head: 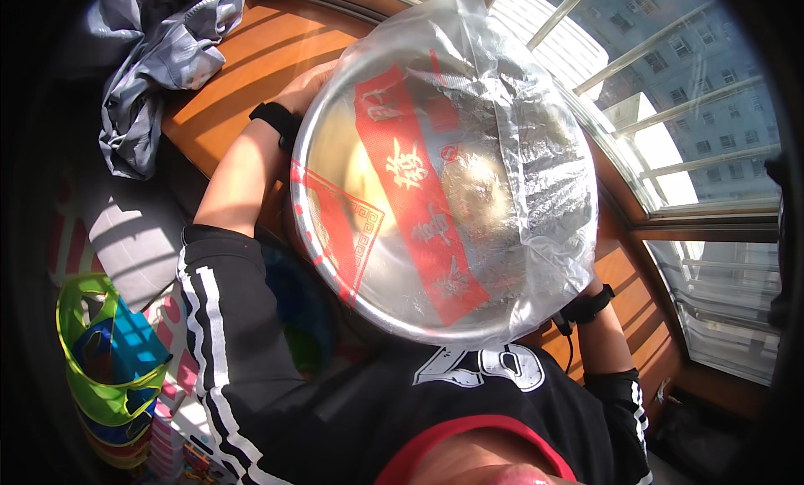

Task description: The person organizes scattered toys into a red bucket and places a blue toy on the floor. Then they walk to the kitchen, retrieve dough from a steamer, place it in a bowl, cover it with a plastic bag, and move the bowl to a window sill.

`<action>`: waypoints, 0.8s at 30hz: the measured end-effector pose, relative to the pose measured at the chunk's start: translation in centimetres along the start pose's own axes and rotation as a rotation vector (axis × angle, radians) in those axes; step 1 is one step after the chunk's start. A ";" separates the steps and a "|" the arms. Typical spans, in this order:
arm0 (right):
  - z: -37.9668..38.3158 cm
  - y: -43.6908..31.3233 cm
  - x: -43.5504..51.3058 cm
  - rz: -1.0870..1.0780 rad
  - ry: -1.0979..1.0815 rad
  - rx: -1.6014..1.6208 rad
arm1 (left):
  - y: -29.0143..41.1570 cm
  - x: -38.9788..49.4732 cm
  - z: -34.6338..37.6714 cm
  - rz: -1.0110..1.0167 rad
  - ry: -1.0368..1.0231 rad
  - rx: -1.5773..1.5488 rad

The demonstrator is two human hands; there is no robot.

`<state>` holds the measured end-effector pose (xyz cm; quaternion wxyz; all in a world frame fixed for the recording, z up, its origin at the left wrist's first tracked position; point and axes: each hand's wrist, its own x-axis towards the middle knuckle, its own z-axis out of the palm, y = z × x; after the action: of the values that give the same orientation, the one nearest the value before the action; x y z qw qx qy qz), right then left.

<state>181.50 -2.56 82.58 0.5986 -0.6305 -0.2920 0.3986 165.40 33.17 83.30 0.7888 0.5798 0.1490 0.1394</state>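
A large round metal basin is raised in front of my chest, its mouth tilted towards me. Stretched over it is a clear plastic bag with red printed bands and writing, loose and wrinkled on the right side. Through the plastic shows a pale lump, which looks like dough. My left hand grips the basin's upper left side, its fingers hidden behind the wall. At the lower right, my right hand holds the basin from the side and is mostly covered by it and the bag.
A wooden ledge runs beneath a barred window on the right. Grey clothing hangs over its left end. Green and blue mesh hoops stand at lower left. A dark cable dangles by my right wrist.
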 end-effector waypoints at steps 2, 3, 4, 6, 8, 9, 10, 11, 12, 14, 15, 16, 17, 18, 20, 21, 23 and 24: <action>-0.6 -0.6 0.0 -0.053 0.040 0.020 | 0.2 0.7 0.6 0.122 -0.107 0.235; -1.0 -1.2 -0.1 -0.098 0.095 0.022 | 0.5 1.3 0.8 0.207 -0.166 0.365; -1.3 -1.8 -0.3 -0.163 0.123 0.060 | 1.1 1.7 0.9 0.266 -0.223 0.424; -1.9 -3.5 -0.9 -0.129 0.295 -0.029 | 2.7 2.2 1.2 0.100 -0.276 0.121; -2.2 -5.4 -2.4 -0.054 0.205 -0.046 | 4.5 2.3 1.5 -0.066 -0.188 -0.074; -2.2 -6.3 -3.3 0.047 0.165 -0.113 | 5.2 2.0 1.8 -0.010 -0.249 0.022; -1.9 -6.7 -4.0 0.050 0.118 -0.141 | 5.8 2.1 2.3 0.084 -0.278 0.245; -1.6 -6.8 -4.7 0.060 0.090 -0.177 | 6.3 2.0 2.9 0.180 -0.277 0.451; -1.2 -6.7 -5.2 0.093 0.065 -0.156 | 6.6 2.3 3.6 0.160 -0.273 0.533; -0.7 -5.8 -5.5 0.167 0.133 0.002 | 6.8 2.7 4.9 0.153 -0.362 0.534; -0.6 -5.3 -5.4 0.168 0.148 0.080 | 6.7 3.1 5.4 0.173 -0.401 0.549; -0.7 -4.7 -5.4 0.152 0.159 0.120 | 6.7 3.2 5.6 0.146 -0.417 0.508; -0.9 -4.3 -5.3 0.142 0.166 0.161 | 6.7 3.4 5.7 0.053 -0.378 0.507; -1.0 -3.8 -5.2 0.128 0.175 0.208 | 6.7 3.5 5.6 0.080 -0.379 0.481; -1.4 -3.1 -4.9 0.139 0.183 0.274 | 6.7 3.7 4.8 0.045 -0.316 0.487; -1.5 -2.8 -4.8 0.152 0.183 0.306 | 6.6 3.7 4.3 0.029 -0.275 0.483; -1.6 -2.6 -4.8 0.171 0.179 0.284 | 6.5 3.7 3.4 -0.072 -0.252 0.443; -1.7 -2.6 -4.9 0.188 0.162 0.268 | 6.5 3.9 3.0 -0.173 -0.193 0.568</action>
<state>180.71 -7.28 85.81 0.6590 -0.5996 -0.1266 0.4360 169.84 33.94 90.09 0.6147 0.7727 0.1551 -0.0314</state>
